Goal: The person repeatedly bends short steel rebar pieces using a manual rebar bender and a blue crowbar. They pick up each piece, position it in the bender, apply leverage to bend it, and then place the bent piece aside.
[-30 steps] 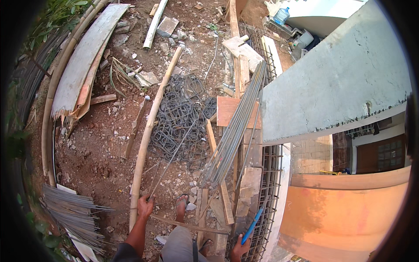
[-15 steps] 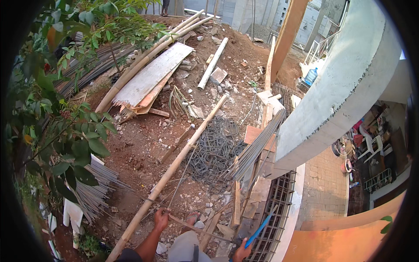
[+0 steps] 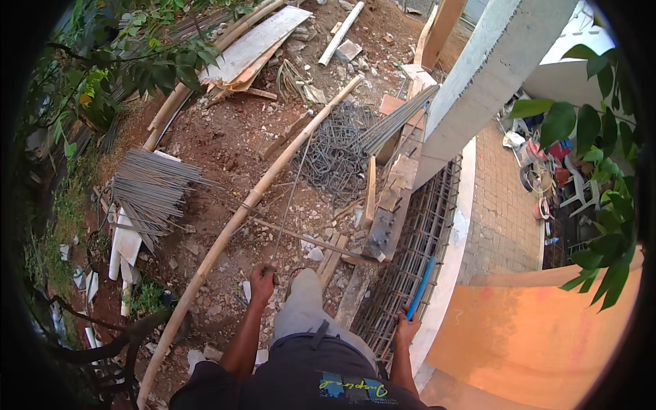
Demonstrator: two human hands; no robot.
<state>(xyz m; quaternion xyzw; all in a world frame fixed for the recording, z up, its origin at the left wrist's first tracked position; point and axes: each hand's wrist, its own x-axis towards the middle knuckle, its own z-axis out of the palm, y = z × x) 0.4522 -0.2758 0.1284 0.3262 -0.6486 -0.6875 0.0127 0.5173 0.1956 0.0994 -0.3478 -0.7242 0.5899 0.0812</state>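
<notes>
My left hand (image 3: pixel 262 281) is closed around the near end of a thin steel rod (image 3: pixel 292 191). The rod slants away over the rubble toward a long bamboo pole (image 3: pixel 236 222). On the right, my right hand (image 3: pixel 407 329) grips the lower end of a blue pipe (image 3: pixel 421 287). This pipe points away from me, above a long rebar cage (image 3: pixel 389 294). Between the hands and farther off, a thick wooden beam (image 3: pixel 383 239) carries several metal pegs. Beyond it lies a heap of bent steel stirrups (image 3: pixel 335 157).
Cut steel rods (image 3: pixel 154 188) are piled at the left. A concrete column (image 3: pixel 478 89) rises at the right, beside a pale kerb (image 3: pixel 447 273) and an orange panel (image 3: pixel 526 335). Boards (image 3: pixel 263 41) lie at the back. Leafy branches (image 3: pixel 601 171) hang into view.
The view has tilted down and shows more of my body. The blue pipe stands steeper in the picture, and my right hand has swung out to the right. Both hands keep their holds.
</notes>
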